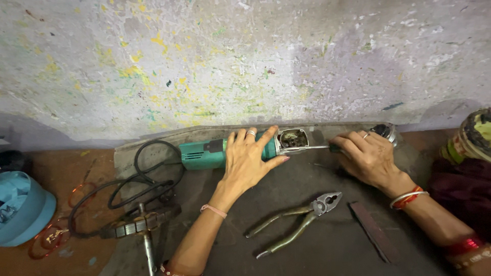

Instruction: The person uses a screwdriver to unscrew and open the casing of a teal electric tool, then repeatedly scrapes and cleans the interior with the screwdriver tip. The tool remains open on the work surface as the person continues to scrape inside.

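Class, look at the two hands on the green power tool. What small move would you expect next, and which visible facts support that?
Probably a turn of the screwdriver. The right hand grips its handle, its tip sits at the opened head of the green grinder, and the left hand pins the body flat. The pliers lie untouched nearby.

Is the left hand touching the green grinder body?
Touching. The head view shows the left hand laid over the green grinder, palm and fingers wrapped across its body, with no gap showing.
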